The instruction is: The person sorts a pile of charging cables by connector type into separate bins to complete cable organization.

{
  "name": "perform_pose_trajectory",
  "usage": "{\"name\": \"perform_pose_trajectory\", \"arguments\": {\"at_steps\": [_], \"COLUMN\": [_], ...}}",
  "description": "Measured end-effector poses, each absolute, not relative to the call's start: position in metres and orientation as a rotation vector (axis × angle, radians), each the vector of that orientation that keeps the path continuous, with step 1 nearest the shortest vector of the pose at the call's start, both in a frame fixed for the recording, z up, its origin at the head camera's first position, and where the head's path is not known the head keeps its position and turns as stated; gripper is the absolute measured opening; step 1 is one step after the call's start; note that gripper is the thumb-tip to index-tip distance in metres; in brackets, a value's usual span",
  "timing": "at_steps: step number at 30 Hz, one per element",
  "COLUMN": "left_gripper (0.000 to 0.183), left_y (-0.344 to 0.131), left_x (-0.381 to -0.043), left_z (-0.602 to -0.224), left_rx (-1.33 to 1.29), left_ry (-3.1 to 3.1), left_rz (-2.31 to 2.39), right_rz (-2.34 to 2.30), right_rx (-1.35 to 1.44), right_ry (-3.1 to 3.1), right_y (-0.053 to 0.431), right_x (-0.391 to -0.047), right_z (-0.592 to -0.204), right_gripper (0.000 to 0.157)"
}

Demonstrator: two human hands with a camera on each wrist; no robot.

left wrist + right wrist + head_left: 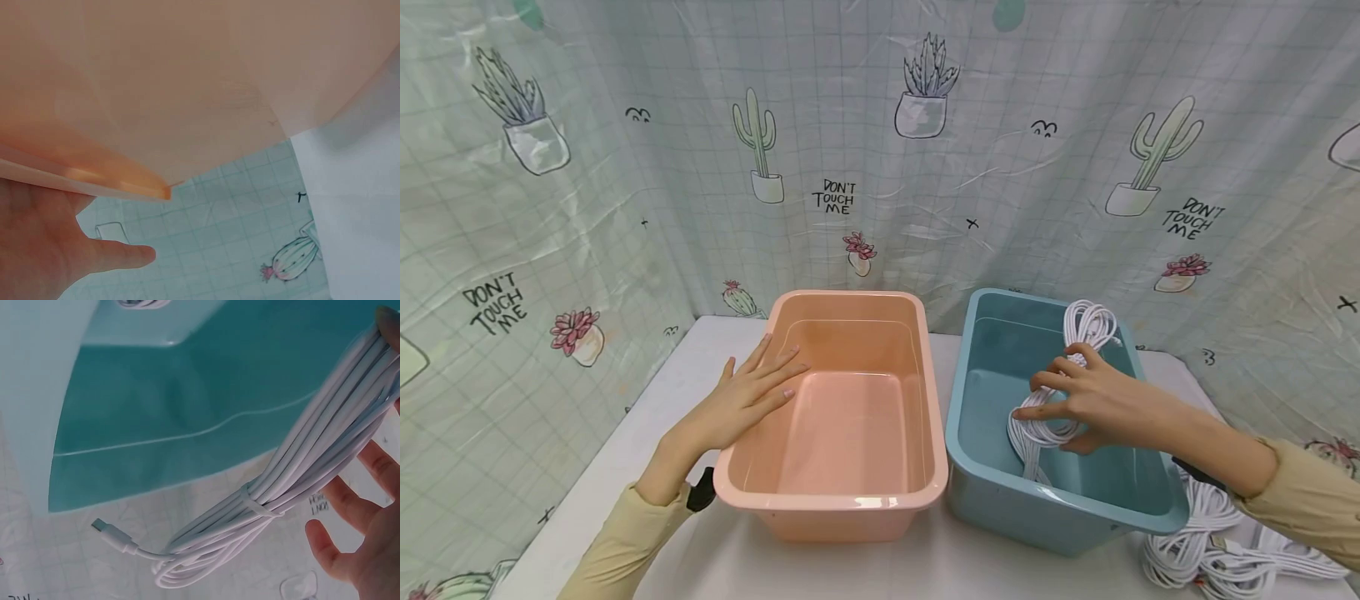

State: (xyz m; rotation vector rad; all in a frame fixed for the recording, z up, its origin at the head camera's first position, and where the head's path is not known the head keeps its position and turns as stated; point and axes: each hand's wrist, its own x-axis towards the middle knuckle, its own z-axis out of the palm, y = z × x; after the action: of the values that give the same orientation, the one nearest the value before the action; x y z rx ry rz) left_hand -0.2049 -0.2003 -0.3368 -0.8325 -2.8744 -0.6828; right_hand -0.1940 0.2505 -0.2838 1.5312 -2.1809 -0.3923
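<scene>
My left hand [741,404] lies across the left rim of the peach basin [931,417], fingers straight and spread over its inside; the left wrist view shows the thumb [128,255] beneath the rim. Over the teal basin [988,479], my right hand [1093,396] grips a bundled white cable [1088,321]. A tie circles the bundle's middle in the right wrist view, where a plug [115,536] sticks out at one end. More white cable loops [1033,437] show below the right hand, inside the teal basin.
Several coiled white cables [1195,542] lie on the white table [677,542], right of the teal basin and partly behind the right forearm. The basins stand side by side. A cactus-print curtain [865,108] hangs behind and along both sides.
</scene>
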Motion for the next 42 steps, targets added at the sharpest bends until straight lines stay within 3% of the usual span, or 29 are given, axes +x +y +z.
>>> {"name": "perform_pose_trajectory", "arguments": {"at_steps": [14,24,30,33,37,42], "left_gripper": [0.041,0.040,0.040,0.040,0.040,0.040], "left_y": [-0.201,-0.202,-0.202,-0.203,-0.203,-0.202], "left_x": [-0.205,-0.204,-0.205,-0.205,-0.206,-0.207], "left_z": [-0.339,-0.339,-0.340,-0.341,-0.342,-0.342], "left_rx": [-0.831,-0.819,-0.813,-0.808,-0.823,-0.835], "left_ry": [-2.861,-2.859,-2.865,-2.861,-2.852,-2.848], "left_rz": [-0.688,-0.685,-0.687,-0.679,-0.685,-0.694], "right_rz": [-0.502,-0.619,-0.504,-0.401,-0.254,-0.104], "right_rx": [1.551,1.464,1.381,1.326,1.240,1.146], "right_ry": [-2.229,-2.173,-2.180,-2.224,-2.239,-2.216], "right_y": [0.245,0.251,0.264,0.271,0.280,0.294], "right_x": [-0.199,-0.198,-0.192,-0.188,-0.182,-0.174], "right_z": [-0.296,-0.291,-0.290,-0.290,-0.289,-0.287], "right_gripper": [0.061,0.068,0.060,0.046,0.058,0.054]}}
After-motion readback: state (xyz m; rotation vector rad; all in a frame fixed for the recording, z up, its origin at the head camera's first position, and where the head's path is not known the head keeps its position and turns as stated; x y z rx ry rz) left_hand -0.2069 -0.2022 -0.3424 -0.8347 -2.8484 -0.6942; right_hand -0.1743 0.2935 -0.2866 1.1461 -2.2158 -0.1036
